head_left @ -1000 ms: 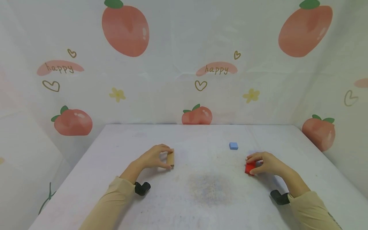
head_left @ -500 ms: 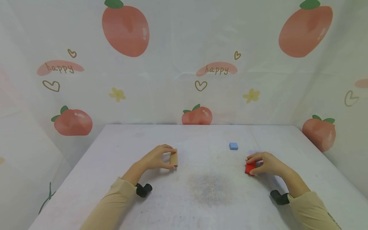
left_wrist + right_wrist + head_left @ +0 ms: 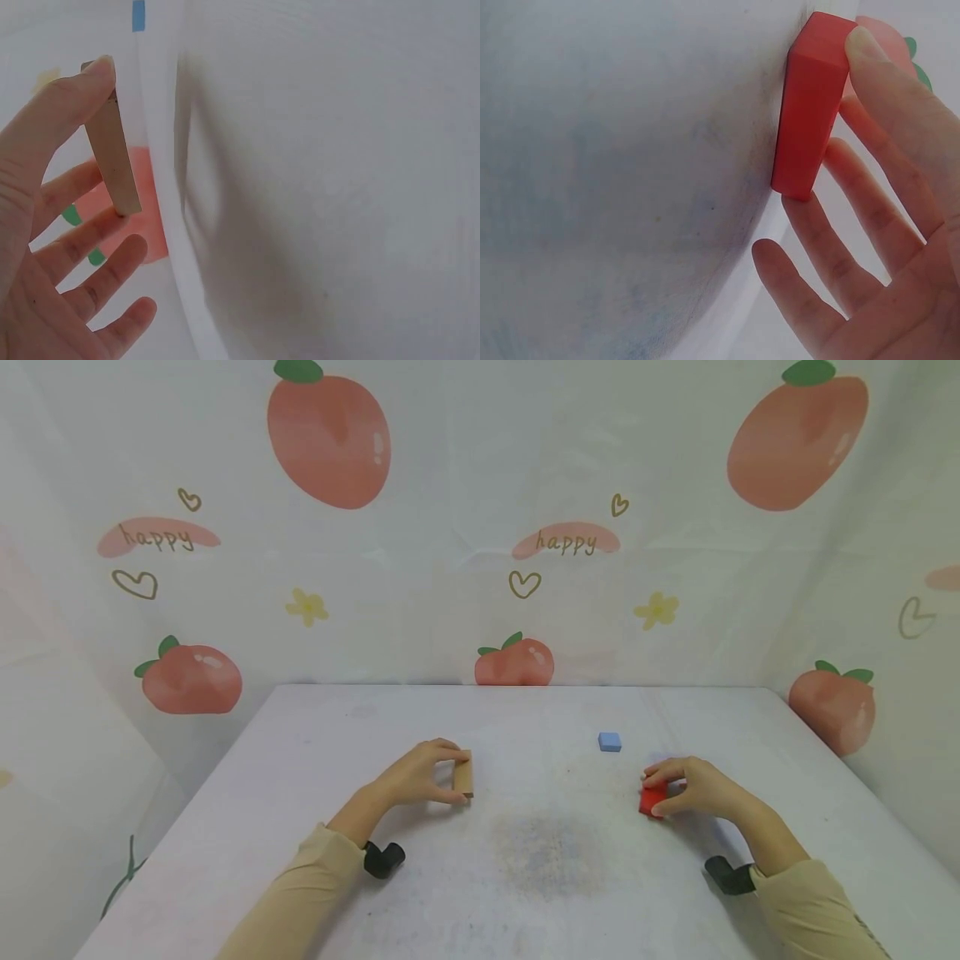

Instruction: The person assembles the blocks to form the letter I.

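Note:
My left hand [image 3: 416, 777] pinches a plain wooden block [image 3: 463, 777] by its two ends, thumb on the near end and fingertips at the far one. In the left wrist view the wooden block [image 3: 114, 154] hangs apart from the table, its shadow beside it. On the right, my right hand [image 3: 703, 789] grips a red block [image 3: 652, 800] between thumb and fingers. The right wrist view has this red block [image 3: 810, 105] standing against the table surface, thumb at its near end, fingertips along its far end and side.
A small blue block [image 3: 610, 742] lies farther back on the white table [image 3: 525, 902], between the hands and nearer the right one. Behind the table's back edge hangs a white curtain [image 3: 450, 460] printed with fruit. Black wrist cameras sit under both wrists.
My left hand has moved a little to the right, carrying the wooden block with it. The right hand, the red block and the blue block stay where they were.

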`<state>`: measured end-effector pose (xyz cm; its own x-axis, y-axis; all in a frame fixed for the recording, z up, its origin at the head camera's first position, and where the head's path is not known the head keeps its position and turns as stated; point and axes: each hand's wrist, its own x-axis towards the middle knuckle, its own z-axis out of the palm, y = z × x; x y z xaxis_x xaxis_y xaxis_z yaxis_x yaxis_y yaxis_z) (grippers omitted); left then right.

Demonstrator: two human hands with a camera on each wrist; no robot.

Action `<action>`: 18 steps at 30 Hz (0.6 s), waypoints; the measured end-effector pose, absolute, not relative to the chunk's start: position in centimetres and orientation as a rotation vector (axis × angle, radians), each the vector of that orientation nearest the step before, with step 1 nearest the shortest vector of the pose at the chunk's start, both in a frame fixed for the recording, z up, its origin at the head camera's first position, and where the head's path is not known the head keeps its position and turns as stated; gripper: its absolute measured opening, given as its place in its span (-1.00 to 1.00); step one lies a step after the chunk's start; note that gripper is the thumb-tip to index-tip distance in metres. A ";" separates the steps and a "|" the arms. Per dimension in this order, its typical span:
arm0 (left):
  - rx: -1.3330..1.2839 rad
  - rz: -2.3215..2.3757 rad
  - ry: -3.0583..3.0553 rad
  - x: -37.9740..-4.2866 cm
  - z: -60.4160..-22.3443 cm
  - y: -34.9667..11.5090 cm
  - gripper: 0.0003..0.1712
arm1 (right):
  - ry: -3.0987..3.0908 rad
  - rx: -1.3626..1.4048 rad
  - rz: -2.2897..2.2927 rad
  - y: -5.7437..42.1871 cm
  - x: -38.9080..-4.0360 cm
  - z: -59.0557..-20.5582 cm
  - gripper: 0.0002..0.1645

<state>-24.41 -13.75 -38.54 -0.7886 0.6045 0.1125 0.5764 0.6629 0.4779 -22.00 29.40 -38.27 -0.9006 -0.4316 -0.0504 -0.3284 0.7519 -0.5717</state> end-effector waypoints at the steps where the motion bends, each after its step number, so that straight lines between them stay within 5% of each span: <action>1: 1.001 0.783 2.812 -24.4 -38.5 -13.7 -0.29 | 2.769 -0.606 -0.855 29.4 -22.0 -38.3 -0.57; 18: 1.003 0.750 2.849 -24.2 -38.5 -12.5 -0.27 | 2.749 -0.552 -0.891 29.4 -21.8 -38.4 -0.56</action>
<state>-24.21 -12.48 -38.54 -0.7921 0.5968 0.1285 0.5827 0.6764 0.4506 -21.85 29.37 -38.37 -0.9104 -0.4074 -0.0723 -0.2874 0.7484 -0.5977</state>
